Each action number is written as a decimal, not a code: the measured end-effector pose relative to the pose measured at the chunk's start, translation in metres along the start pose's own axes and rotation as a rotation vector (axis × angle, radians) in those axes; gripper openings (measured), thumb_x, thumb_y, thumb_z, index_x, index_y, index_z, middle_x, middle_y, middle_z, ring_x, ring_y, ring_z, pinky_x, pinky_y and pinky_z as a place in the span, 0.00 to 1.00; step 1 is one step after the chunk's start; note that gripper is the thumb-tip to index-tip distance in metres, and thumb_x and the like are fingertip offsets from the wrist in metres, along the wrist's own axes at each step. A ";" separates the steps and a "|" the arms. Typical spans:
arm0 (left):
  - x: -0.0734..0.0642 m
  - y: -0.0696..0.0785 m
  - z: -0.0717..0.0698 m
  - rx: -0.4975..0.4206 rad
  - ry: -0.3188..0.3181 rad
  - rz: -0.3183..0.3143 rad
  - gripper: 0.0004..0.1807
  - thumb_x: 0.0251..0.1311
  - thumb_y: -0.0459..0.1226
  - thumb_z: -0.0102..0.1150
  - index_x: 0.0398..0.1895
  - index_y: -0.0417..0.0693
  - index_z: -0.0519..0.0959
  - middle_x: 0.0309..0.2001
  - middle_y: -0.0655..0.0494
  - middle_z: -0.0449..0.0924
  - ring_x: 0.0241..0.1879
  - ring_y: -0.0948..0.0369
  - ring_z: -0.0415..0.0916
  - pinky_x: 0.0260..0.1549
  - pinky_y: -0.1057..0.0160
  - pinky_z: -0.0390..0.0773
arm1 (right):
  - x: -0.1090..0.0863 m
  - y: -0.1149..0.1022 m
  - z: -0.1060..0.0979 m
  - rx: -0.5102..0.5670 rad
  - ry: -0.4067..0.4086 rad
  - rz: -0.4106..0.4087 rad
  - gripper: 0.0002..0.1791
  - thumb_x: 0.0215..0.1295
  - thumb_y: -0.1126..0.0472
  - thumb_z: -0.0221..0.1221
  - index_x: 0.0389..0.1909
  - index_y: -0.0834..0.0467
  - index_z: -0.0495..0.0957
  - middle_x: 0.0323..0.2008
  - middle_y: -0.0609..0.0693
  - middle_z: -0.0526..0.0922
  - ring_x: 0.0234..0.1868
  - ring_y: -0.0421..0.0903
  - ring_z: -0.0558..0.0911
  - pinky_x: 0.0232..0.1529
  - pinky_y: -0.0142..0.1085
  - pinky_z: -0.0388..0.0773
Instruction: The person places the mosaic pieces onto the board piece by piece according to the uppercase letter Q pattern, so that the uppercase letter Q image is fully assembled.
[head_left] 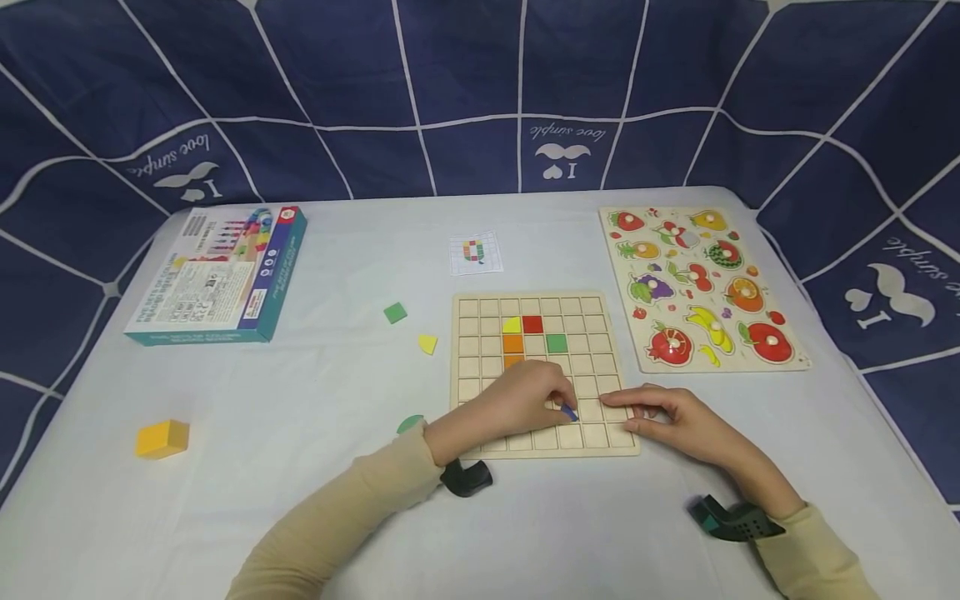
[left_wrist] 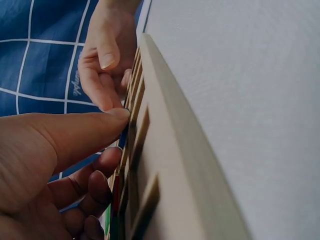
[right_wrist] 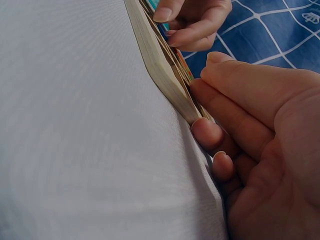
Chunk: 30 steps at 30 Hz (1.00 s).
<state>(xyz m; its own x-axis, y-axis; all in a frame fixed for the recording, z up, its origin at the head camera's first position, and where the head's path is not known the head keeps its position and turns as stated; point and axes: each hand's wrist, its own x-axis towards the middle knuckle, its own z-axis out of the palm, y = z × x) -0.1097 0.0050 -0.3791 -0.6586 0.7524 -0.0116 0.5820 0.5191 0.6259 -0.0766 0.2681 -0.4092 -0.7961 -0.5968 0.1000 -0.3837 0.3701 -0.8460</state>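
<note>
The beige left sleeve (head_left: pixel 322 517) lies nearest the camera, with a green rounded piece (head_left: pixel 409 423) and a yellow piece (head_left: pixel 427 343) loose on the white-covered counter (head_left: pixel 285 433), left of the wooden grid board (head_left: pixel 581 365). The left hand (head_left: pixel 528 398) pinches a small blue piece (head_left: pixel 570 412) at the grid; the right hand (head_left: pixel 682 423), fingers loosely extended, touches the board's right edge without gripping. To seat the piece well, the pinch should probably be light, tipping it flat and squaring it to the ridges before release, with the right hand steadying the board. Only the head view lays out the coloured tiles (head_left: pixel 532 324) and the picture card (head_left: pixel 476 252); the left wrist view shows the thumb right at the ridges, the right wrist view a fingertip against the board's corner. Whether the blue piece sits within a cell, I cannot tell.
</note>
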 end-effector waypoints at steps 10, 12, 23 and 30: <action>-0.002 0.001 -0.001 0.008 0.021 0.011 0.03 0.52 0.38 0.68 0.30 0.51 0.86 0.28 0.68 0.76 0.30 0.71 0.69 0.32 0.74 0.67 | 0.001 0.000 0.000 -0.004 0.001 0.002 0.19 0.58 0.68 0.63 0.51 0.56 0.80 0.48 0.47 0.81 0.37 0.41 0.74 0.37 0.29 0.69; -0.002 0.000 -0.001 0.026 0.030 0.013 0.03 0.52 0.38 0.69 0.30 0.51 0.86 0.28 0.68 0.76 0.30 0.70 0.68 0.32 0.73 0.67 | 0.001 0.000 0.000 -0.004 0.000 0.005 0.19 0.58 0.68 0.63 0.51 0.56 0.80 0.49 0.47 0.80 0.39 0.41 0.74 0.38 0.28 0.69; -0.007 -0.004 -0.016 0.033 0.077 0.035 0.10 0.53 0.42 0.68 0.38 0.49 0.85 0.28 0.66 0.74 0.29 0.68 0.67 0.30 0.72 0.66 | 0.002 -0.001 0.001 0.008 0.002 -0.013 0.19 0.58 0.69 0.63 0.52 0.57 0.79 0.47 0.47 0.81 0.35 0.40 0.73 0.35 0.30 0.69; -0.045 -0.015 -0.086 -0.152 0.302 -0.001 0.13 0.54 0.36 0.67 0.44 0.47 0.82 0.30 0.63 0.75 0.32 0.62 0.69 0.31 0.62 0.69 | 0.001 -0.002 0.001 -0.013 0.010 0.011 0.20 0.56 0.69 0.64 0.51 0.57 0.80 0.48 0.47 0.81 0.36 0.40 0.73 0.36 0.29 0.69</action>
<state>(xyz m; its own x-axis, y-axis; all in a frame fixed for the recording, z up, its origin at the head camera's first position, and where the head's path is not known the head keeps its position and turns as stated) -0.1301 -0.0711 -0.3213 -0.7836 0.5865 0.2049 0.5189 0.4364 0.7350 -0.0761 0.2661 -0.4082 -0.8051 -0.5854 0.0958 -0.3806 0.3860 -0.8403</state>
